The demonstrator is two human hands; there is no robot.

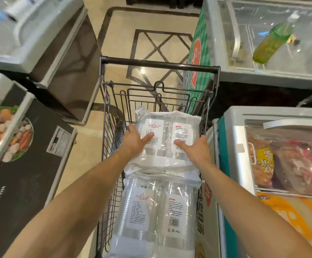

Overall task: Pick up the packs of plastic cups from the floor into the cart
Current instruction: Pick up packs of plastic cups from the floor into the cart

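Observation:
A dark wire shopping cart (pixel 159 65) stands in the aisle in front of me. Two clear packs of plastic cups with white labels lie inside it. The far pack (pixel 167 119) sits toward the cart's front, and the near pack (pixel 157 211) lies closer to me. My left hand (pixel 134 139) grips the far pack's left edge, thumb on top of its label. My right hand (pixel 196 148) grips the same pack's right edge, thumb lying across the wrap. Fingers of both hands are hidden behind the pack's sides.
Chest freezers line both sides: a dark one with a food picture (pixel 17 146) at left, a grey one (pixel 45 43) behind it, glass-topped ones (pixel 281 164) at right. A green bottle (pixel 270 43) lies on the far right freezer. Tiled floor (pixel 151 40) extends beyond the cart.

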